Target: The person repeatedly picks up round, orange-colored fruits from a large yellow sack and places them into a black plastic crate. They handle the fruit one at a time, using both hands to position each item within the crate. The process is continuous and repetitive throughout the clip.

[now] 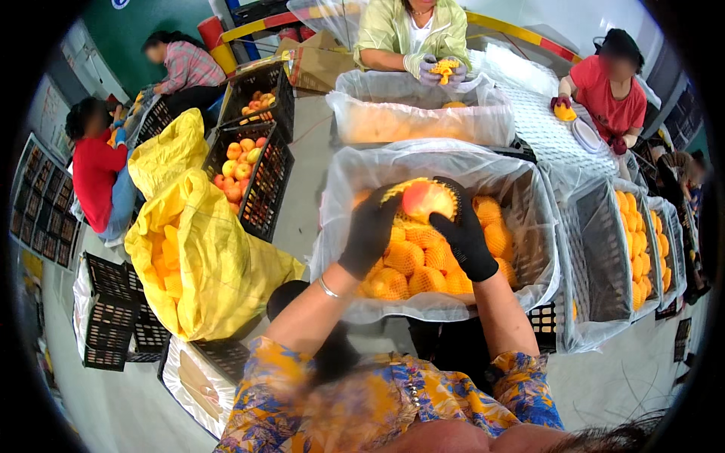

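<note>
Both my hands wear black gloves and hold one red and yellow apple (423,201) above the crate in front of me. My left hand (371,229) is at the fruit's left side with a yellow foam net (400,191) that partly wraps it. My right hand (465,232) grips the right side, its thumb against the lower edge. Below lie several fruits in yellow foam nets (426,256), inside a crate lined with clear plastic film (535,226). At the left, an open yellow woven sack (221,272) holds yellow foam nets (170,263).
Unwrapped apples fill black crates (272,187) at the upper left. Another lined crate (419,127) stands beyond mine, where a gloved co-worker (410,39) handles a foam net. Lined crates (603,226) stand at the right. Co-workers sit at the left and upper right.
</note>
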### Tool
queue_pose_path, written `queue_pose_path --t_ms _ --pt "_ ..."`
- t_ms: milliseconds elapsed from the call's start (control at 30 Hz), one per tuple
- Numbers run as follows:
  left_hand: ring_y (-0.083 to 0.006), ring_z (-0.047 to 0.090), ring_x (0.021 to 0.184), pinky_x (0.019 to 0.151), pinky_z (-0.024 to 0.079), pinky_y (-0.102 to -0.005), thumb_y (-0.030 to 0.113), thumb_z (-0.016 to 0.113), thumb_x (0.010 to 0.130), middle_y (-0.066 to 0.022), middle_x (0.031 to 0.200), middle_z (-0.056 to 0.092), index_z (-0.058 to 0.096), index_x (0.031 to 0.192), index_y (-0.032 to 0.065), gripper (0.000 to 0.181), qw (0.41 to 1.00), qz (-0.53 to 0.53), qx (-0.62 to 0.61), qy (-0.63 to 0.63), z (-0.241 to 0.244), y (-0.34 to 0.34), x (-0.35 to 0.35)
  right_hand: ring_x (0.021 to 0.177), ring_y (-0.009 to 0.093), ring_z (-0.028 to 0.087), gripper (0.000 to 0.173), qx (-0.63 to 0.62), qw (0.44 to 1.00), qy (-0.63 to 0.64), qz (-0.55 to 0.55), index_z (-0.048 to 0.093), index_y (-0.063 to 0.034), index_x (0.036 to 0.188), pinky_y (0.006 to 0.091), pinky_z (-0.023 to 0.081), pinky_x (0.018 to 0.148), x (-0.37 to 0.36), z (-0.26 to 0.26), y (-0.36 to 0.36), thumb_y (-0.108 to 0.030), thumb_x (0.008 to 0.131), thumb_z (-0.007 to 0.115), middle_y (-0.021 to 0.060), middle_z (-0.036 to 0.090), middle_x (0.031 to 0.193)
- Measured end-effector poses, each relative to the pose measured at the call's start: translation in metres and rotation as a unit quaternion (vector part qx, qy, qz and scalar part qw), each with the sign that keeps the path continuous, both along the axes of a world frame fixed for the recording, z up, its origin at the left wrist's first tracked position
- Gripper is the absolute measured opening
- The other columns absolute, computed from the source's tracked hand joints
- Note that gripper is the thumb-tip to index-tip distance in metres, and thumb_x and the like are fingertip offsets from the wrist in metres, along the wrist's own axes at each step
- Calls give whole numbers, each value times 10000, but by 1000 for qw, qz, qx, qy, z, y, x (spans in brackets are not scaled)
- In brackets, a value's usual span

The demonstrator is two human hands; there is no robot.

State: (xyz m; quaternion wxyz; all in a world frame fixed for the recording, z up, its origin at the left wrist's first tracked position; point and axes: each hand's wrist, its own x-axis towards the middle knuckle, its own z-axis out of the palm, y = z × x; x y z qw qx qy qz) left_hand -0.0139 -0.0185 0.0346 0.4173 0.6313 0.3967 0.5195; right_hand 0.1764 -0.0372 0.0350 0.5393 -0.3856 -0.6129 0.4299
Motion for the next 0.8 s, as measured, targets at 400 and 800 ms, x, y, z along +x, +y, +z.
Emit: queue_pose_path --t_ms 400,800 --pt "-344 546 1225 1035 427 -386 133 652 889 -236 1305 562 430 1381 -50 570 990 -44 69 118 -17 -7 18 1090 171 541 335 -64 989 122 -61 548 -7 1249 309 418 986 9 -23 10 -238 1007 538 85 594 1178" --pt "-346 628 1063 910 498 -372 296 616 955 -229 1168 628 495 1309 -27 495 988 -18 79 132 -14 -7 18 1016 182 580 303 -18 996 33 -86 563 -17 1205 310 453 920 6 -21 3 -247 1014 515 106 623 1117"
